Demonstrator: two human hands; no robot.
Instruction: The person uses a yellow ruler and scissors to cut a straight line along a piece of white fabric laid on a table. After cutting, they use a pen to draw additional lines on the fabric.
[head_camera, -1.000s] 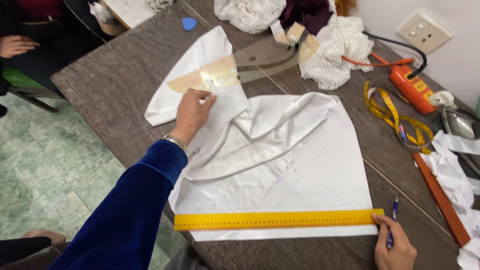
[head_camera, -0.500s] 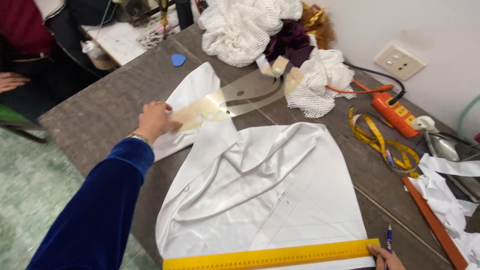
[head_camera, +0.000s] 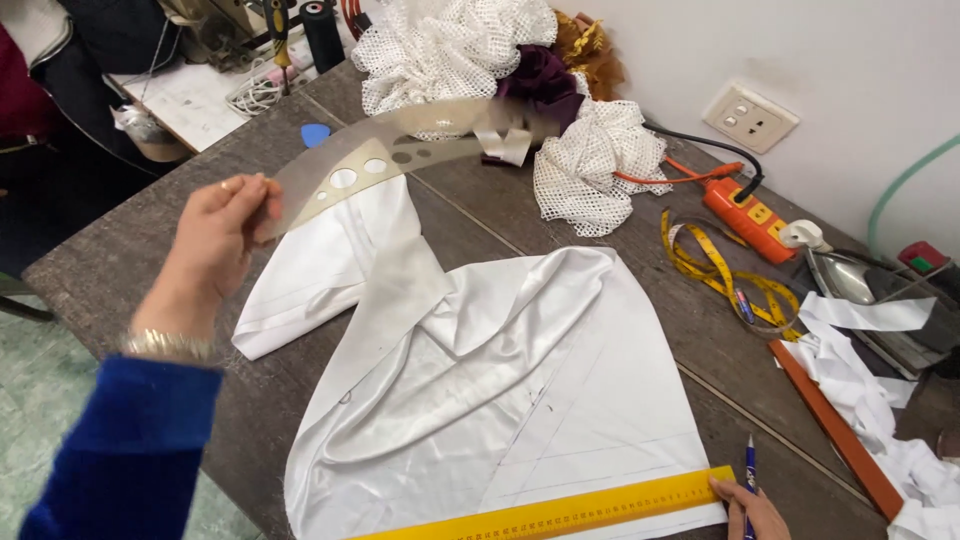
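Far left: blue sleeve (head_camera: 120, 450) w/ metal bracelet (head_camera: 165, 345) at the wrist; left hand (head_camera: 215, 235) raised above the table (head_camera: 110, 270), fingers pressed together, pinching the near end of a clear curved ruler (head_camera: 400, 150); ruler is lifted off the cloth, blurred, sweeps up & right over the table, round holes near the held end. Just below it: white satin fabric (head_camera: 500, 400) spread on the table, one corner folded toward the left hand, faint drawn lines on its lower right part. Back of table, centre: small blue chalk piece (head_camera: 316, 135), white mesh fabric (head_camera: 450, 45) heaped w/ dark purple cloth (head_camera: 545, 80), 2nd mesh bundle (head_camera: 590, 170) beside it. Bottom edge: yellow straight ruler (head_camera: 560, 512) lying flat across the fabric's lower hem; right hand (head_camera: 752, 505) at its right end, fingertips on the ruler, gripping a blue pen (head_camera: 750, 470); mostly cut off by frame. Further right: yellow tape measure (head_camera: 720, 270), orange power strip (head_camera: 750, 215), iron (head_camera: 850, 280), white fabric scraps (head_camera: 870, 380), orange-red strip (head_camera: 830, 430).
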